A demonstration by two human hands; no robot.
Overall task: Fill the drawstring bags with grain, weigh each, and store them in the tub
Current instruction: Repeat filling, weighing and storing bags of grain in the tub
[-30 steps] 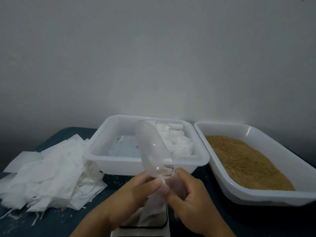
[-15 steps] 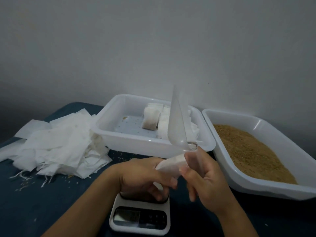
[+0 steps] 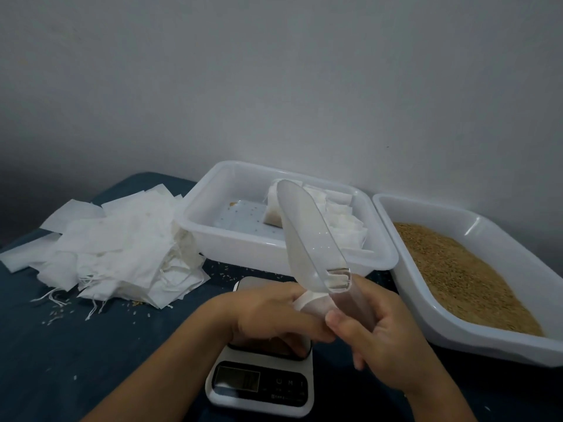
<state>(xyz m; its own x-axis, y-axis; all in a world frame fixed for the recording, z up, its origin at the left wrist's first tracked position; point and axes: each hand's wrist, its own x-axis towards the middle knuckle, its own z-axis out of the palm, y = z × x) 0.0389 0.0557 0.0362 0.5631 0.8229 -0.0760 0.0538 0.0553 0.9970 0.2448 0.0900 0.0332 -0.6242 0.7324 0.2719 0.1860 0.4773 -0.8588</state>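
My right hand (image 3: 384,339) grips the handle of a clear plastic scoop (image 3: 307,236), whose empty bowl points up and away over the tub. My left hand (image 3: 271,318) holds a small white drawstring bag (image 3: 309,304) over the white kitchen scale (image 3: 262,388); the bag's top shows between my hands, just under the scoop's handle end. Behind stands a white storage tub (image 3: 228,236) with several filled bags (image 3: 341,220) in its right half. A white tray (image 3: 426,300) of brown grain (image 3: 457,269) lies at the right.
A heap of empty white bags (image 3: 115,245) with loose strings lies at the left on the dark blue tabletop (image 3: 76,345). Spilled grains dot the cloth near the heap and in front of the tub. A plain grey wall (image 3: 274,86) closes the back.
The scoop has turned from edge-on to showing its open bowl, tilted back to the left. My hands stay together over the scale with the bag.
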